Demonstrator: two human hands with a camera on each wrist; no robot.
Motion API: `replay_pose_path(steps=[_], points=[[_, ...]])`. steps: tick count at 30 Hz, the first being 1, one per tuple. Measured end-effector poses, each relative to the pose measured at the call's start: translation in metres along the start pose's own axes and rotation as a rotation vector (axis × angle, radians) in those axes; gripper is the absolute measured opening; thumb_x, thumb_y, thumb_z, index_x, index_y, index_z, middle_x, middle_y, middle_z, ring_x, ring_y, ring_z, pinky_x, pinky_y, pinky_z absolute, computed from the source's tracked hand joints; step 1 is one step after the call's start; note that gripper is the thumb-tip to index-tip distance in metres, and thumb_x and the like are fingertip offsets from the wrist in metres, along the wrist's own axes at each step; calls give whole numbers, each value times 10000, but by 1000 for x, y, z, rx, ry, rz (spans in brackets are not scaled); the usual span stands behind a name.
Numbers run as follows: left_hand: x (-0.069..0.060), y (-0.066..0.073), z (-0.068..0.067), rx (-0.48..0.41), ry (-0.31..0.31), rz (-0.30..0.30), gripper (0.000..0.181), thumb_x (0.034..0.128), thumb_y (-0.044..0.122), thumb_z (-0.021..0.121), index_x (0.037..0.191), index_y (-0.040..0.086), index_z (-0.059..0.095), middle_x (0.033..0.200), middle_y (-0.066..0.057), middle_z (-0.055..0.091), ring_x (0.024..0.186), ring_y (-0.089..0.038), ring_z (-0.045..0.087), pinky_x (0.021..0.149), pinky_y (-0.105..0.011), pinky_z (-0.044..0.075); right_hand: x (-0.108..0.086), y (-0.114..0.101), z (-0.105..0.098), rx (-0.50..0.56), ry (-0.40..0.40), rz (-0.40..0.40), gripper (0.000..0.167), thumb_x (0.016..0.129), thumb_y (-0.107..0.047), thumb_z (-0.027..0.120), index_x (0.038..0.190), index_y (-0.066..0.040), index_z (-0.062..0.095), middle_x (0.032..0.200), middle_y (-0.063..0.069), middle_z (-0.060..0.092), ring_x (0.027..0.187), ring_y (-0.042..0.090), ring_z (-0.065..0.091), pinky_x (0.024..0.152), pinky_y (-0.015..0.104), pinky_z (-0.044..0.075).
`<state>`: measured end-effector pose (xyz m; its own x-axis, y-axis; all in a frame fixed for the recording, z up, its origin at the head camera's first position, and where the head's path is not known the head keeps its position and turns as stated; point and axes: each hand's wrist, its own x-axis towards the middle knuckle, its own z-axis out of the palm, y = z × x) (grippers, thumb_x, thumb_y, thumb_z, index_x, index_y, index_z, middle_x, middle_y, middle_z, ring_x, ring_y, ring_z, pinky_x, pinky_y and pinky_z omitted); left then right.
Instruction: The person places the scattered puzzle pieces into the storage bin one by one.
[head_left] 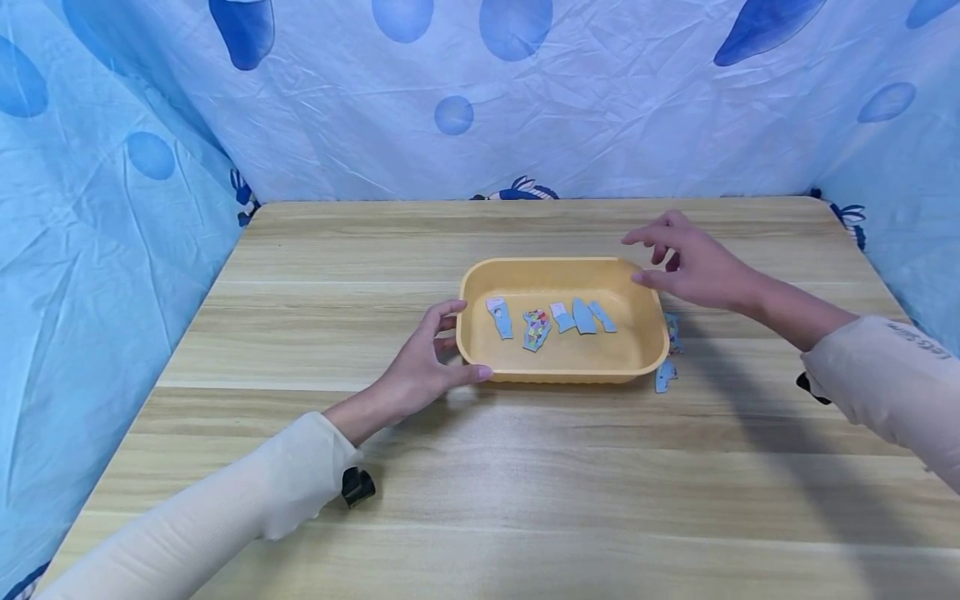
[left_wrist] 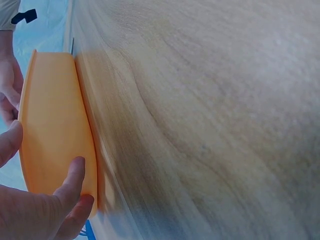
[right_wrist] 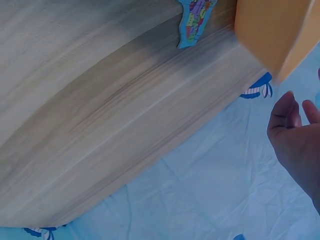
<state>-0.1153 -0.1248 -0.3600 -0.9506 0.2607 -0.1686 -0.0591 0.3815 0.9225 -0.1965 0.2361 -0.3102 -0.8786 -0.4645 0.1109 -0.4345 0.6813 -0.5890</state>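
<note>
A yellow plastic tray (head_left: pixel 555 362) sits on the wooden table with several blue puzzle pieces inside, one of them a multicoloured piece (head_left: pixel 536 328). At its left end, my left hand (head_left: pixel 423 362) touches the front corner with thumb and fingers spread. The left wrist view shows those fingers against the tray's side wall (left_wrist: pixel 55 110). My right hand (head_left: pixel 693 262) hovers by the far right corner, fingers apart and holding nothing. Beside the tray's right end lie a colourful puzzle piece (head_left: pixel 674 333), partly hidden by the rim, and a small blue piece (head_left: pixel 664 377).
The wooden table (head_left: pixel 525 483) extends in front of and around the tray. Behind it and along both sides hangs a blue patterned cloth (head_left: pixel 337 125). A black band (head_left: pixel 357 486) shows at the left sleeve.
</note>
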Motion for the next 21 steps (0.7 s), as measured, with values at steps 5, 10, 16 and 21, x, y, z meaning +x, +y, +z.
replay_pose_path(steps=[5,10,16,21], points=[[0,0,0,2,-2,6,947,724,218,858,1468,215,271,1413,-72,408,1253,-269,475,1090,-429,340,-5,6,-5,-25,41,37,432,921,-115,642,1340,-83,543,1084,96,427,879,191,417,706,179,440],[0,0,-1,2,-2,7,952,723,220,859,1469,212,269,1413,-73,409,1255,-270,472,1090,-426,340,-8,11,-6,-34,62,59,427,924,-129,643,1339,-93,549,1072,94,427,869,177,424,711,142,435],[0,0,-1,7,2,8,945,723,221,859,1465,210,273,1407,-77,416,1251,-267,474,1090,-427,338,-11,15,-8,-24,64,72,530,907,-179,677,1400,-119,495,1083,103,425,883,178,439,708,124,437],[0,0,-1,11,1,8,942,726,223,857,1465,212,273,1405,-77,415,1253,-268,473,1090,-426,339,-16,21,-7,-27,72,70,610,890,-189,701,1440,-136,441,1114,117,433,895,184,442,699,133,434]])
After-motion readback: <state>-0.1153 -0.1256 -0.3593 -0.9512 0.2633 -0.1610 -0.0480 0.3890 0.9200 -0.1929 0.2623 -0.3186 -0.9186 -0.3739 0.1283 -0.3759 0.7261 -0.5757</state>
